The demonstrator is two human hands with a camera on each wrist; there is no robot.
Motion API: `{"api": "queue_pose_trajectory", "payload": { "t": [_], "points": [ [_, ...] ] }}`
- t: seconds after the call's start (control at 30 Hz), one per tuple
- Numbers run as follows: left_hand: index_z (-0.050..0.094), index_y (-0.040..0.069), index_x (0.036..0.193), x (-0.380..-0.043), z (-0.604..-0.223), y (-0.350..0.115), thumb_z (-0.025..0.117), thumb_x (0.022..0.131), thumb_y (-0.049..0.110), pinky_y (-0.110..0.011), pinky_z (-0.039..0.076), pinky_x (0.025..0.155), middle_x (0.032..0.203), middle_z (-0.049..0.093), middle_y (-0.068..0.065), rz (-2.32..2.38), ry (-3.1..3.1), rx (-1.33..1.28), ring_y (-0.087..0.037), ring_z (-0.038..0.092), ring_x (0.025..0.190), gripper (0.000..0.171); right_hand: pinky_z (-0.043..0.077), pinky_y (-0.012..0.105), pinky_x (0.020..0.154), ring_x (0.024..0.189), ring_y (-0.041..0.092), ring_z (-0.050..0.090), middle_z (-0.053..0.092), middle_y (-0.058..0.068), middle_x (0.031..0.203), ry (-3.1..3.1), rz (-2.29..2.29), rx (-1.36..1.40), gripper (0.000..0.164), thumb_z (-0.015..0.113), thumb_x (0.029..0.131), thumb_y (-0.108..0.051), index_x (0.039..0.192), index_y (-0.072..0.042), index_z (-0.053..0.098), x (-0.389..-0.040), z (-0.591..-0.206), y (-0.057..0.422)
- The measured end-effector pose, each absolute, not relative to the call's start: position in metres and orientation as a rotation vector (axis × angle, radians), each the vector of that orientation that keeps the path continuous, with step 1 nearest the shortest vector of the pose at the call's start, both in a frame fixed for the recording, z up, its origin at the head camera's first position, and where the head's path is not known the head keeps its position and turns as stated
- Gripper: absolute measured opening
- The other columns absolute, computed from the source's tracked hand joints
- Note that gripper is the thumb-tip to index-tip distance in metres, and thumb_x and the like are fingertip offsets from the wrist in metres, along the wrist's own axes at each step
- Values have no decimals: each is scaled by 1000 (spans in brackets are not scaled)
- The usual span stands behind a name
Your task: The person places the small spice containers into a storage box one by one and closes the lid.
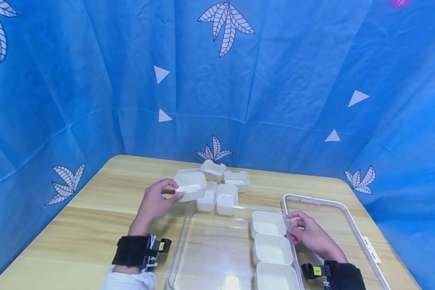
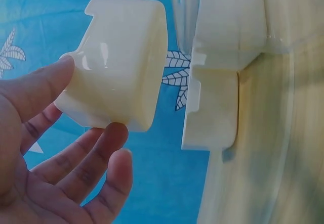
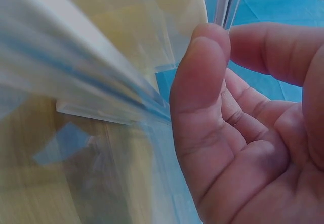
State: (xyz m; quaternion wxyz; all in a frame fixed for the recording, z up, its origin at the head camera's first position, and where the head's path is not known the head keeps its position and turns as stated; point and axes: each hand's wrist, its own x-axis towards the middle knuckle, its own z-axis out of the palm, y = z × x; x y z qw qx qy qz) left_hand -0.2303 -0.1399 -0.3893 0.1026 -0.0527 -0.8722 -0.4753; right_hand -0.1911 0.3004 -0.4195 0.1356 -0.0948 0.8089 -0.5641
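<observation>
In the head view my left hand (image 1: pixel 158 203) holds a small white plastic bin (image 1: pixel 190 185) by its side, raised behind the far left corner of a clear plastic box (image 1: pixel 210 245). Up close, the left wrist view has the thumb and fingers of that hand (image 2: pixel 66 168) pinching the bin (image 2: pixel 121 67), which has a notch in its rim. My right hand (image 1: pixel 313 235) is at the box's right wall near the far corner. From the right wrist, the thumb and index finger of this hand (image 3: pixel 243 118) pinch the clear rim (image 3: pixel 229 4).
Three white bins (image 1: pixel 273 249) stand in a row along the box's right side. Several more white bins (image 1: pixel 226 199) are grouped behind it on the wooden table (image 1: pixel 130 177). A white-edged clear lid (image 1: pixel 344 209) lies at the right. Blue patterned cloth (image 1: pixel 293 80) hangs behind.
</observation>
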Motion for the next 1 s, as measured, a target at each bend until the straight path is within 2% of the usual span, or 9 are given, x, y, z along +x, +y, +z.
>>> {"api": "queue_pose_trajectory", "payload": {
  "t": [0.4,1.0],
  "points": [
    [63,11,95,-226,-383,-127,76,85,17,-42,54,74,114,63,-16,-1410,-2607,-206,-35,66,99,18,53,31,63,67,19,53,53,9,81,2344,-1631,-285,38,51,99,-3,129,12,34,-191,-420,301],
    [63,13,93,-220,-377,-121,78,83,17,-42,57,74,119,63,-17,-1382,-2657,-305,-32,68,96,18,54,33,63,68,20,54,53,10,81,2351,-1628,-272,37,51,99,-4,129,11,35,-191,-420,300]
  ]
}}
